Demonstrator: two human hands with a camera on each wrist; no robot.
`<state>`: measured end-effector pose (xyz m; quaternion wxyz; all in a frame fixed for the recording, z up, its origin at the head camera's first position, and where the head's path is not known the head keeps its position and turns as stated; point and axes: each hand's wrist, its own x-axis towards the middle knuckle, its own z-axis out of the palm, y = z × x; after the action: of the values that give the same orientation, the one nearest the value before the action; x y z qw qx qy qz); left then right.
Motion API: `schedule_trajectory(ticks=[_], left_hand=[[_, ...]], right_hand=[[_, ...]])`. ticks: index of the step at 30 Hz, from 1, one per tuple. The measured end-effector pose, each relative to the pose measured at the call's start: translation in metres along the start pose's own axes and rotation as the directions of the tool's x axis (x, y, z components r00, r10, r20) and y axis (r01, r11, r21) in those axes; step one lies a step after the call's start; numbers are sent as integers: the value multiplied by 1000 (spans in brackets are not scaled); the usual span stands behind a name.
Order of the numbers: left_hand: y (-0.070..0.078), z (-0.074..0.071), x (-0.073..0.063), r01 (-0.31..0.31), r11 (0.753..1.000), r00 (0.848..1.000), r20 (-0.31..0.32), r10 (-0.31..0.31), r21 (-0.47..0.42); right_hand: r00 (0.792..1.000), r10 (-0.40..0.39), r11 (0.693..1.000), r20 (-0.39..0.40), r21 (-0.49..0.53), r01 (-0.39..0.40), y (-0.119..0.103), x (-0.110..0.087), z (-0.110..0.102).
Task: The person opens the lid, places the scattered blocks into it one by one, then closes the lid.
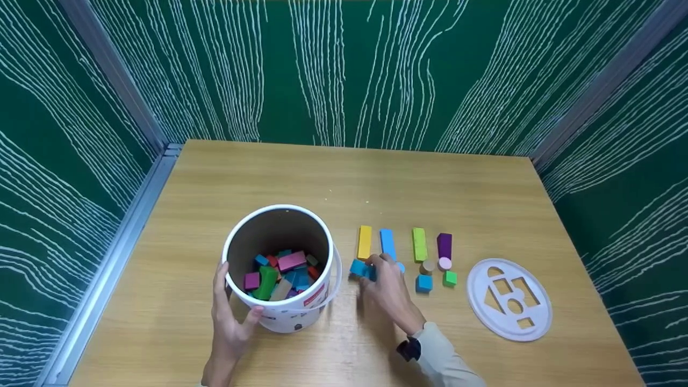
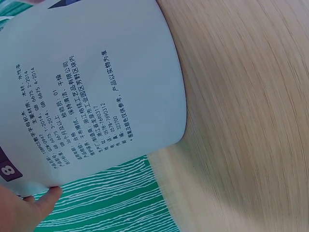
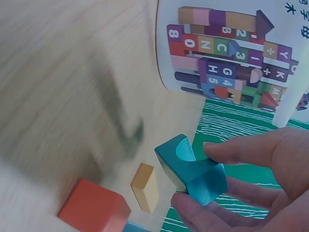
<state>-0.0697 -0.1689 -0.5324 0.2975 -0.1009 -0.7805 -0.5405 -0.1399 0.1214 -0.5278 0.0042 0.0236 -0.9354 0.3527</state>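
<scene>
Bearing "GB 6675": white bucket (image 2: 96,92)

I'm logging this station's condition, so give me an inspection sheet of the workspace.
Surface: light-brown wood-grained table, a few pale specks.
Job's things: white cylindrical bucket holding mixed coloured blocks; teal notched block.
Clutter: loose multicoloured blocks; white round disc with cut-outs, right of them.
Hands: left hand touches the bucket's side; right hand pinches the teal notched block.
Cables: nothing seen.
Surroundings: green panels with white wavy lines; grey metal posts.
</scene>
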Motion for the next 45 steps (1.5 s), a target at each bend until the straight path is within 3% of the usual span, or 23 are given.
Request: schedule_trajectory(ticks=[10,16,27,45], left_hand=[[3,-1,1,44,999,999,-6,-44,12],[3,0,0,61,998,998,-6,-61,13],[0,0,2,-7,1000,1000,-10,7,-15],[2,0,-1,67,998,998,-6,-67,0]], right_hand=[[999,40,999,20,-13,-39,-6,0,-10],[1000,10,999,7,-39,-10,-12,-2,-18],[993,-89,996,-75,-37,86,-23,-4,-35],[996,-67,998,-53,9,67,-45,-8,-62]])
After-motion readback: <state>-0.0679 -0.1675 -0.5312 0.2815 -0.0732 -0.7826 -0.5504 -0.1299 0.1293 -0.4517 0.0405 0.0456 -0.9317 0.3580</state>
